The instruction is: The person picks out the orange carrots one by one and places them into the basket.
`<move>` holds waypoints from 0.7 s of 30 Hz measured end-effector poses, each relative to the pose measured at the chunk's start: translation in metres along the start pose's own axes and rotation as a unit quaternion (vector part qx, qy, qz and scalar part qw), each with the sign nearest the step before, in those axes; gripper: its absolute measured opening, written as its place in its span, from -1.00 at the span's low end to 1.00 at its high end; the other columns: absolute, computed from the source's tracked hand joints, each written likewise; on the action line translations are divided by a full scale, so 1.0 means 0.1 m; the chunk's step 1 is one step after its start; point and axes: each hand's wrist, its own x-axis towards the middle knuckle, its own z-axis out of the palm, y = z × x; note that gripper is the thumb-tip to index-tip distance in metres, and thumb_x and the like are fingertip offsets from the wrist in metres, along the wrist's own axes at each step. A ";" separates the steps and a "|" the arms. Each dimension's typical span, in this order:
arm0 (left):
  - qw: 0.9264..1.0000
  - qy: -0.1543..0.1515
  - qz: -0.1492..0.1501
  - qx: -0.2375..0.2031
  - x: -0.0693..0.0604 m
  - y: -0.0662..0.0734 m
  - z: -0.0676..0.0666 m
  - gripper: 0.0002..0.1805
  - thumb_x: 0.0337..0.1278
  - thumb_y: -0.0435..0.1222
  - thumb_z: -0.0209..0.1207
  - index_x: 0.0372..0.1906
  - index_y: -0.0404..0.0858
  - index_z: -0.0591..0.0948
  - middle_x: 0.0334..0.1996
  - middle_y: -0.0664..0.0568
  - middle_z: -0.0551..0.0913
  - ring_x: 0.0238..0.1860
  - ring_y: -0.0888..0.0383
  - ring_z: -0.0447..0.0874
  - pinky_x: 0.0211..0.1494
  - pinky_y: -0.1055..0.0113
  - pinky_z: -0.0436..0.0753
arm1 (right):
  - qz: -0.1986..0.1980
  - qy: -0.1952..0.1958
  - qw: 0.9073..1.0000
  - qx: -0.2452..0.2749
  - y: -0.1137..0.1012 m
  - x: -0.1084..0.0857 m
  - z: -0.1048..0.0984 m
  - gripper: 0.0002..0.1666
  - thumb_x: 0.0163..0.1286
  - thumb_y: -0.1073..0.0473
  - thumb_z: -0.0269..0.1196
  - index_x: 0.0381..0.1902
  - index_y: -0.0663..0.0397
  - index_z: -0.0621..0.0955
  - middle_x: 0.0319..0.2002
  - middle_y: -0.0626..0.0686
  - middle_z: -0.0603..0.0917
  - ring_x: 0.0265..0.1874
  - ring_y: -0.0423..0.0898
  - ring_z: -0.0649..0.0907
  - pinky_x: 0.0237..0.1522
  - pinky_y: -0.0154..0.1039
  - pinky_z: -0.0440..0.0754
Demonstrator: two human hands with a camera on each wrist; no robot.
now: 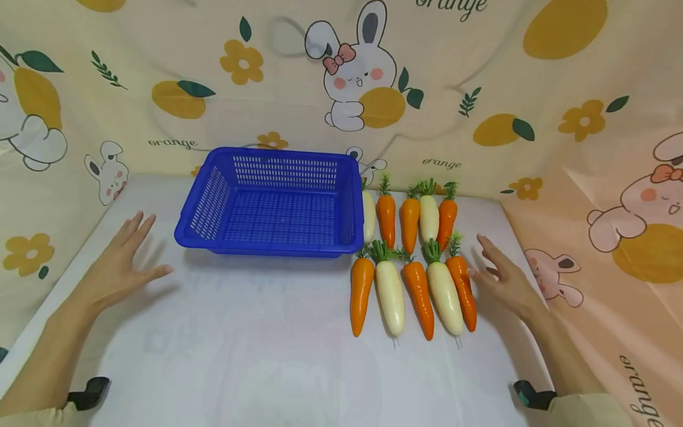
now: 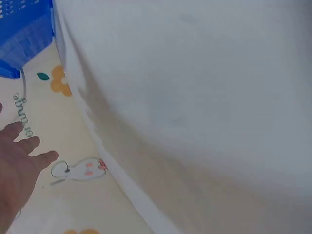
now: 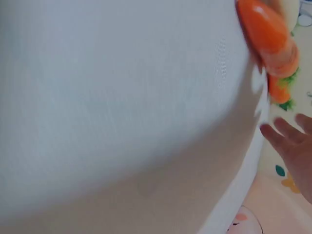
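Left of a blue plastic basket (image 1: 184, 237), my left hand (image 1: 120, 261) hovers over the table with fingers spread, touching nothing. The basket has slotted walls, and no items lie inside. My right hand (image 1: 504, 281), fingers loosely bent, is beside the rightmost front carrot (image 1: 463, 293) and holds nothing; whether a fingertip touches it I cannot tell. Orange carrots (image 1: 361, 299) and white radishes (image 1: 391, 299) with green tops lie in two rows. A back-row radish (image 1: 369, 216) is partly hidden by the basket. The right wrist view shows a carrot (image 3: 265, 31) near that hand (image 3: 300, 156).
A white cloth (image 1: 267, 338) covers the table. Behind it and along both sides hangs a cream curtain (image 1: 299, 112) printed with rabbits and oranges. Black wrist devices (image 1: 91, 392) sit on both forearms. The basket stands toward the table's back edge.
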 end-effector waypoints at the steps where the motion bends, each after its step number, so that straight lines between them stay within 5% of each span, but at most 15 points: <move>1: 1.000 -0.001 0.001 -0.017 0.02 0.03 0.00 0.20 0.05 0.03 0.40 0.62 -0.02 -0.16 0.60 -0.15 -0.30 0.55 -0.28 -0.38 0.39 -0.46 -0.17 | 0.001 -0.002 1.000 0.017 -0.02 -0.02 0.01 -0.03 0.42 0.08 0.28 0.59 -0.39 0.01 0.57 0.12 0.07 0.33 0.34 0.38 0.19 -0.05 0.58; 4: 0.998 -0.007 0.012 -0.062 0.09 0.09 0.01 0.19 0.06 -0.07 0.42 0.62 0.03 -0.16 0.60 -0.13 -0.26 0.56 -0.27 -0.33 0.42 -0.43 -0.15 | 0.016 -0.018 0.998 0.059 -0.07 -0.06 0.04 -0.05 0.42 0.11 0.29 0.59 -0.34 0.05 0.51 0.21 0.20 0.25 0.32 0.47 0.03 -0.51 0.56; 6: 0.996 -0.012 0.016 -0.085 0.14 0.13 0.02 0.19 0.06 -0.11 0.42 0.62 0.06 -0.16 0.60 -0.13 -0.22 0.55 -0.30 -0.27 0.43 -0.41 -0.12 | 0.026 -0.035 0.996 0.074 -0.08 -0.08 0.05 -0.06 0.42 0.11 0.28 0.60 -0.29 0.06 0.49 0.27 0.23 0.23 0.31 0.50 -0.02 -0.61 0.48; 8: 0.994 -0.021 0.007 -0.105 0.18 0.17 0.04 0.17 0.11 -0.12 0.39 0.61 0.10 -0.18 0.60 -0.13 -0.21 0.52 -0.39 -0.19 0.42 -0.42 -0.07 | 0.035 -0.053 0.995 0.078 -0.10 -0.09 0.06 -0.09 0.43 0.10 0.27 0.59 -0.23 0.10 0.47 0.26 0.26 0.23 0.30 0.50 0.03 -0.50 0.53; 14: 0.984 -0.054 -0.012 -0.170 0.31 0.31 0.07 0.11 0.23 -0.14 0.32 0.60 0.17 -0.24 0.56 -0.29 -0.11 0.37 -0.58 0.08 0.26 -0.47 0.20 | 0.055 -0.083 0.993 0.055 -0.13 -0.08 0.09 -0.13 0.41 0.00 0.29 0.57 -0.14 0.18 0.44 0.22 0.32 0.20 0.30 0.51 0.13 0.22 0.57; 21: 0.968 -0.085 -0.020 -0.236 0.46 0.42 0.12 0.07 0.30 -0.16 0.26 0.60 0.17 -0.27 0.58 -0.25 -0.22 0.47 -0.46 -0.04 0.37 -0.40 0.13 | 0.065 -0.120 0.990 0.024 -0.15 -0.01 0.07 -0.06 0.32 0.00 0.37 0.55 -0.07 0.21 0.37 0.33 0.35 0.16 0.37 0.48 0.04 0.29 0.59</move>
